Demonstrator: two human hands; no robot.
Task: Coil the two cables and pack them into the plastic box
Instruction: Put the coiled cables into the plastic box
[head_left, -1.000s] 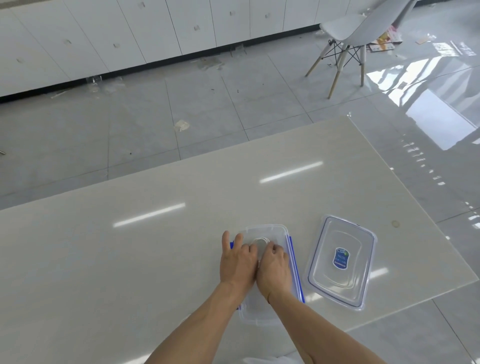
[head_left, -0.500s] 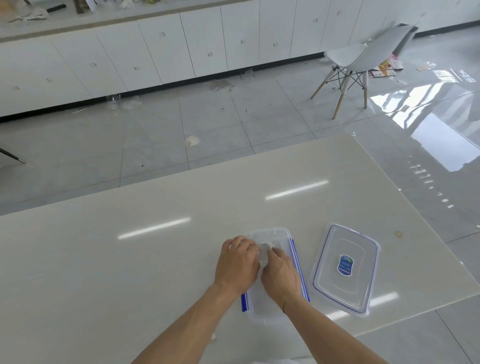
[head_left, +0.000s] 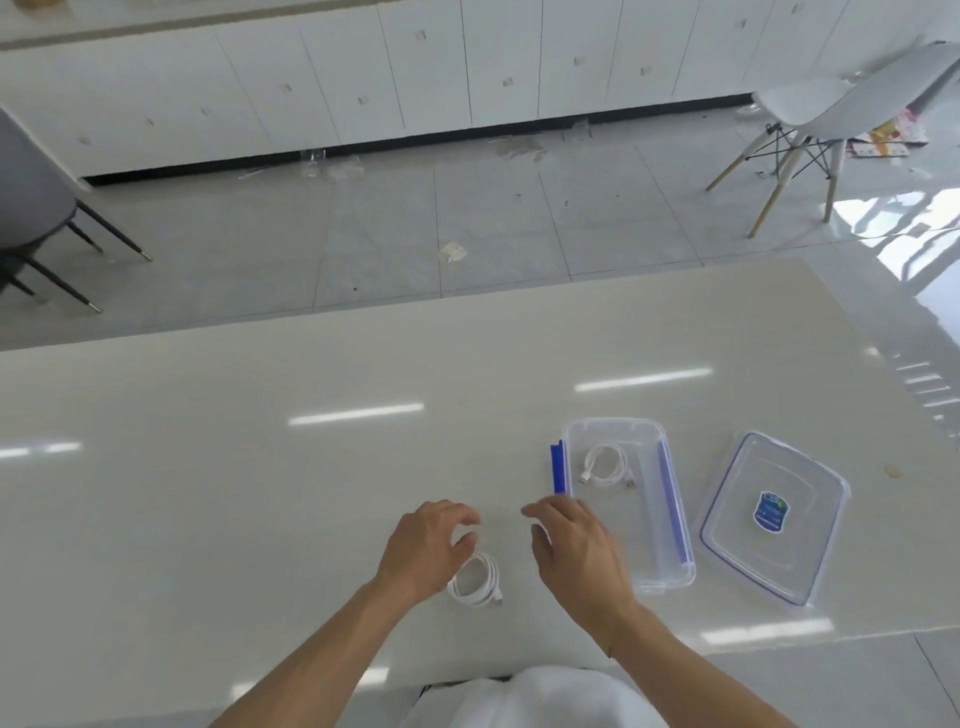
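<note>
A clear plastic box (head_left: 670, 525) with blue clips stands on the table right of centre. One coiled white cable (head_left: 604, 466) lies inside it near the far end. A second coiled white cable (head_left: 476, 580) lies on the table near the front edge, left of the box. My left hand (head_left: 426, 545) hovers just above and left of that second coil, fingers loosely curled, holding nothing. My right hand (head_left: 574, 551) hovers to the coil's right, partly over the box's near left corner, fingers relaxed and empty.
The box's clear lid (head_left: 774, 514) with a blue sticker lies flat to the right of the box. The white table (head_left: 260, 467) ends close behind the lid on the right. A white chair (head_left: 831, 119) and a grey chair (head_left: 26, 208) stand on the floor beyond.
Both hands have left the box and drawn back toward me and to the left, over the second cable. The first coil now lies uncovered in the box. The camera has tilted.
</note>
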